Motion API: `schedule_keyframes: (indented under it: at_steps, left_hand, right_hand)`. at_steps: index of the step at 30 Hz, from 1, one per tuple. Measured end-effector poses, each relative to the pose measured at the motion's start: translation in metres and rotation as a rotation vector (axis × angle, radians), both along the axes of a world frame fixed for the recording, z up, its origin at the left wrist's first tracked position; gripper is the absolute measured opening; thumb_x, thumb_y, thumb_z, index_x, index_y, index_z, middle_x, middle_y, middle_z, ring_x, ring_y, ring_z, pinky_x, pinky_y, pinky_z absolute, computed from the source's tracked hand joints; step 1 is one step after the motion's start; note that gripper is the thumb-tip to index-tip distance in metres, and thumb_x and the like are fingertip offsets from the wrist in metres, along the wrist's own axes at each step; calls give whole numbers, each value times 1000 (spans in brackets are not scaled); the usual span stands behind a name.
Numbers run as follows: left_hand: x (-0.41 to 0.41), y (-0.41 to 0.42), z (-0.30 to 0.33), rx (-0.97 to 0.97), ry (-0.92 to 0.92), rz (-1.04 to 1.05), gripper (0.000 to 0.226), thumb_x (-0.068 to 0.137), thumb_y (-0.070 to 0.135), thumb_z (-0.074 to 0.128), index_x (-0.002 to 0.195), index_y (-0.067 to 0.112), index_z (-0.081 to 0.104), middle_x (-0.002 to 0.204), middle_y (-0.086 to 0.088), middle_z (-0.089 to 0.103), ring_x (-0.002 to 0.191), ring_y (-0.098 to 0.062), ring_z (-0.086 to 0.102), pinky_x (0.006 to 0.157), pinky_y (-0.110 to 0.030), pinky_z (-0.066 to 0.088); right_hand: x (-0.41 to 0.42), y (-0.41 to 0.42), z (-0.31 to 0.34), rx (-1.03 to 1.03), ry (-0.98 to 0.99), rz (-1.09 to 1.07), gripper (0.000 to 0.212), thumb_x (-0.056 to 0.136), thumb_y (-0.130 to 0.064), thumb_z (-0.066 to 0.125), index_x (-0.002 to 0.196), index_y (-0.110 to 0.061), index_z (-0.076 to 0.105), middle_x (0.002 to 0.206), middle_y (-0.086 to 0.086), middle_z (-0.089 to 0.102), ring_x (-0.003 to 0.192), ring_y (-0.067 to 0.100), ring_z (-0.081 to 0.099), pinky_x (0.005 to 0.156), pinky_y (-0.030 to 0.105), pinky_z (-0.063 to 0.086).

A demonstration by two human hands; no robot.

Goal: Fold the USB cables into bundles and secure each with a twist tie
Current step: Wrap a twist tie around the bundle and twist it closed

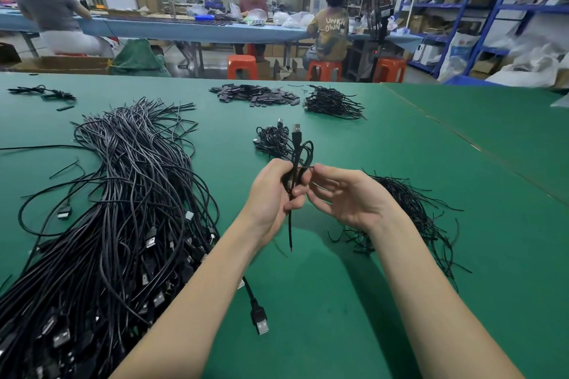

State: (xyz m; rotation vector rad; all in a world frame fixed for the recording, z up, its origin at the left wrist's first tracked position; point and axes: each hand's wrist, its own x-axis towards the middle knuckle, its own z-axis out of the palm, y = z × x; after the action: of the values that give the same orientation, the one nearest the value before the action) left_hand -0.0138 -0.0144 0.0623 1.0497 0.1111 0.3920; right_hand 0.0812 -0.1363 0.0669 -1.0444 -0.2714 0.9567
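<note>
Bright overhead light, edges warped

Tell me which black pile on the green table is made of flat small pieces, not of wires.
The far-centre pile, left of a far wire heap: short flat rectangular pieces, no strands.

Matt green table (400, 163); glossy black cables (129, 194), metal plugs
</note>
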Motion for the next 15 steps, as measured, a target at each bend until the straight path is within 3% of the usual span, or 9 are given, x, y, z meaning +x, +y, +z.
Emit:
schedule_keyframes:
  at_steps: [3, 7, 12, 15]
  left_hand:
    - [-5, 1, 0, 29, -17, -110, 21, 103, 10, 34, 82, 11, 41, 75, -9, 58, 57, -13, 38, 47, -22, 22]
    - [-9, 4, -2, 42, -42, -230, 20, 102, 9, 36, 83, 14, 37, 80, -12, 61, 61, -15, 40, 49, -21, 27]
    - [-13, 11, -2, 126, -64, -324, 16, 99, 9, 46, 84, 13, 39, 85, -15, 66, 64, -16, 46, 52, -19, 33]
    - [-12, 10, -4, 186, -55, -357, 17, 98, 8, 50, 84, 12, 42, 89, -20, 70, 64, -15, 50, 54, -18, 36]
  right_hand:
    - [6, -7, 1, -34, -3, 10, 6, 75, -11, 76, 80, -10, 78, 83, 4, 73, 75, 11, 71, 63, 20, 58]
    - [23, -10, 12, -118, -104, 181, 7, 77, -10, 70, 83, -9, 74, 74, 0, 68, 61, 3, 64, 53, 11, 53]
    - [45, -8, 52, -401, -578, 501, 13, 77, -11, 69, 74, -17, 80, 71, -3, 65, 57, 0, 55, 49, 8, 42]
    - [49, -3, 77, -574, -821, 663, 26, 85, 1, 66, 74, -18, 80, 68, -4, 65, 58, 1, 55, 50, 11, 41]
